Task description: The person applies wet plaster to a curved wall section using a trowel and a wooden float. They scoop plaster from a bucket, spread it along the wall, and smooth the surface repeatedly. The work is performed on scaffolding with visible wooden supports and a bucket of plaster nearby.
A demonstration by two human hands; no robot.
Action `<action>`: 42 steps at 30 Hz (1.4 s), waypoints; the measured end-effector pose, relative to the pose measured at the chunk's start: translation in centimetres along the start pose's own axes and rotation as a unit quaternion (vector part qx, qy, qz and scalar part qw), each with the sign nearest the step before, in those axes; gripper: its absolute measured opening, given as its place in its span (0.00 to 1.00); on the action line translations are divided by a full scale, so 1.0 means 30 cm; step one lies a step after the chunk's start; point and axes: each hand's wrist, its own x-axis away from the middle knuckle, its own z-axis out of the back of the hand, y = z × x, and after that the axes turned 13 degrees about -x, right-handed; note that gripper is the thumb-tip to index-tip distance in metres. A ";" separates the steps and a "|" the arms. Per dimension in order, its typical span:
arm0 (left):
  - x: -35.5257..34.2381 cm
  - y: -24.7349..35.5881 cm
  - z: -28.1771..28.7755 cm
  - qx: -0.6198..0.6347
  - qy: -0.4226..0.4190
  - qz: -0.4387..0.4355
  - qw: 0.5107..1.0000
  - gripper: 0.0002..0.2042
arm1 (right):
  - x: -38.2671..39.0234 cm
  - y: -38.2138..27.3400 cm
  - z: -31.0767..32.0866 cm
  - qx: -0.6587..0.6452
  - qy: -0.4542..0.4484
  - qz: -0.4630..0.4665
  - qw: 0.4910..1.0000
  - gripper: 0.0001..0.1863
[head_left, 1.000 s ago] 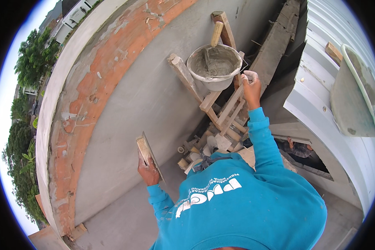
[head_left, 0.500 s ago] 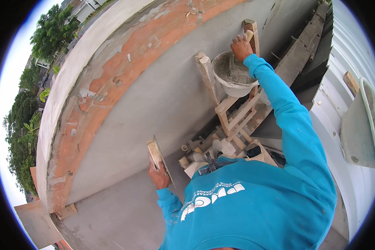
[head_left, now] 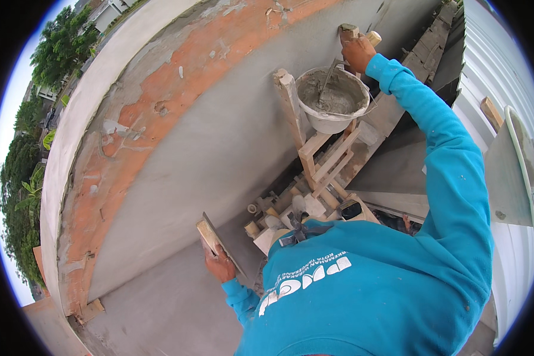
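Note:
My left hand point(head_left: 219, 263) is closed around the wooden handle of a plastering float point(head_left: 212, 235), its thin plate held on edge beside the grey wall. My right hand point(head_left: 358, 54) is raised over the far right rim of a white bucket point(head_left: 331, 124). In its grip is a trowel with a wooden handle point(head_left: 373, 38), whose metal shank slants down into the bucket. Wet grey mortar point(head_left: 341, 98) fills much of the bucket and hides part of the trowel's blade. The bucket rests between the uprights of a wooden frame point(head_left: 291, 107).
A curved wall point(head_left: 202, 148) runs along the left, smooth grey below an orange-red band point(head_left: 142, 130). Wood offcuts point(head_left: 296, 207) lie under the frame. Corrugated metal sheeting point(head_left: 504, 83) and a pale upright panel point(head_left: 510, 172) stand at right. Trees point(head_left: 59, 47) show beyond the wall.
My right hand has moved up and right from over the bucket, and the trowel's handle has tipped toward the right. The shank now shows above the mortar. My left hand keeps the float in nearly the same place.

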 end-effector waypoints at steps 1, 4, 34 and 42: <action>-0.007 0.016 0.003 -0.003 -0.008 0.006 1.000 0.23 | 0.009 0.006 0.061 -0.006 -0.002 -0.008 1.000 0.08; -0.050 0.052 -0.012 0.004 -0.031 0.002 1.000 0.24 | 0.056 0.020 0.173 -0.012 -0.009 -0.038 0.999 0.09; -0.324 -0.075 -0.236 0.008 -0.145 -0.130 0.981 0.25 | 1.879 0.327 0.810 -0.162 0.425 -0.742 0.492 0.49; -0.320 0.130 -0.134 0.101 -0.089 -0.185 0.973 0.24 | 2.147 0.587 0.663 -0.207 0.353 -0.683 0.605 0.30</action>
